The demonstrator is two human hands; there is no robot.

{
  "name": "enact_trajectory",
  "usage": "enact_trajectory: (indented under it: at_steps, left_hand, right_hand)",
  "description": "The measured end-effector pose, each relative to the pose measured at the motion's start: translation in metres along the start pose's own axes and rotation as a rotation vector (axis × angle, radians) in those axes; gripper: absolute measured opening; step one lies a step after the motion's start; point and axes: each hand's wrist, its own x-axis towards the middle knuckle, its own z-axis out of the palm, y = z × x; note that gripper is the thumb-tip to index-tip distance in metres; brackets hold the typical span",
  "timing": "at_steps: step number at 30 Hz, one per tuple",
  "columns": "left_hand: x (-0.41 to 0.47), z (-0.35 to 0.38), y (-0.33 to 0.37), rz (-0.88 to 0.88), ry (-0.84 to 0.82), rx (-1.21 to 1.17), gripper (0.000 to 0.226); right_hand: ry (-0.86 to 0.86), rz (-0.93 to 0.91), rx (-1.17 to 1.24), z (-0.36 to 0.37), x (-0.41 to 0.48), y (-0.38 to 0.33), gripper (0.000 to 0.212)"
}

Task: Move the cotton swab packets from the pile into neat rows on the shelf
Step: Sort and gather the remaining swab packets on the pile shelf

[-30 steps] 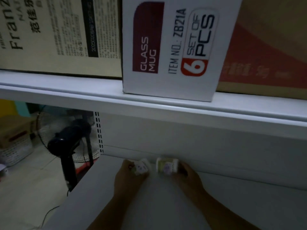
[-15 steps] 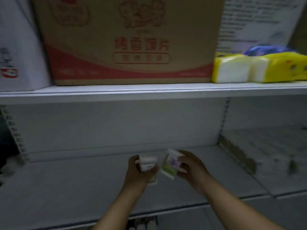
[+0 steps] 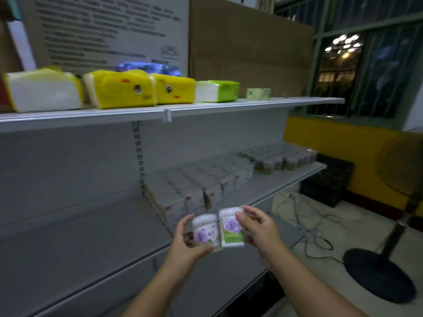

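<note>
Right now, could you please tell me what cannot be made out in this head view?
All head view.
Left packet: text blurred, lower corner behind left hand.
Right packet: text too small, right hand covers its side.
Shelved packets: motion blur, uncountable.
Fan: cut by right edge.

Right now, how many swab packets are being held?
2 visible. The left-hand packet is gripped by the left hand; the right-hand packet is pinched by the right hand, side by side. Another may hide behind the left one. Shelved rows are too blurred to count.

Bare shelf (image 3: 68,243) left of stacked packets (image 3: 194,186)
</note>
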Motion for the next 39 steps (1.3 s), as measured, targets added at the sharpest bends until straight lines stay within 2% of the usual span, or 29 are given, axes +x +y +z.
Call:
enact_trajectory:
  at_steps: [6, 11, 15, 21, 23, 26, 28, 32, 34, 36, 39]
  left_hand:
    - [0.061, 0.089, -0.027, -0.001, -0.056, 0.017, 0.079]
    - [0.137, 0.154, -0.061, 0.043, 0.0, 0.031, 0.067]
    - [0.195, 0.2, -0.087, 0.021, -0.032, 0.015, 0.068]
    - [0.266, 0.25, -0.102, 0.091, -0.044, 0.189, 0.062]
    - [0.278, 0.257, -0.106, 0.109, -0.08, 0.303, 0.062]
    - [0.302, 0.268, -0.113, 0.139, -0.035, 0.37, 0.064]
    - [0.317, 0.28, -0.113, 0.179, 0.013, 0.428, 0.063]
    - [0.351, 0.301, -0.118, 0.239, 0.126, 0.566, 0.061]
    - [0.363, 0.31, -0.124, 0.201, 0.167, 0.629, 0.062]
    - [0.371, 0.319, -0.131, 0.169, 0.222, 0.671, 0.064]
    - [0.383, 0.331, -0.133, 0.2, 0.32, 0.747, 0.062]
  right_hand:
    - [0.12, 0.008, -0.036, -0.088, 0.051, -0.005, 0.023]
    - [0.168, -0.012, -0.191, -0.138, 0.119, -0.001, 0.028]
    - [0.267, 0.024, -0.267, -0.181, 0.182, -0.012, 0.033]
    - [0.32, -0.005, -0.358, -0.237, 0.258, -0.026, 0.026]
    - [0.299, 0.008, -0.382, -0.246, 0.28, -0.021, 0.024]
    - [0.238, -0.021, -0.446, -0.253, 0.322, -0.023, 0.024]
    - [0.153, -0.052, -0.597, -0.257, 0.351, -0.025, 0.025]
    - [-0.063, -0.097, -0.72, -0.268, 0.407, -0.024, 0.021]
    - [-0.159, -0.238, -0.919, -0.278, 0.431, -0.021, 0.019]
    - [-0.197, -0.452, -1.087, -0.288, 0.448, -0.016, 0.03]
    - [-0.268, -0.616, -1.154, -0.295, 0.467, -0.014, 0.035]
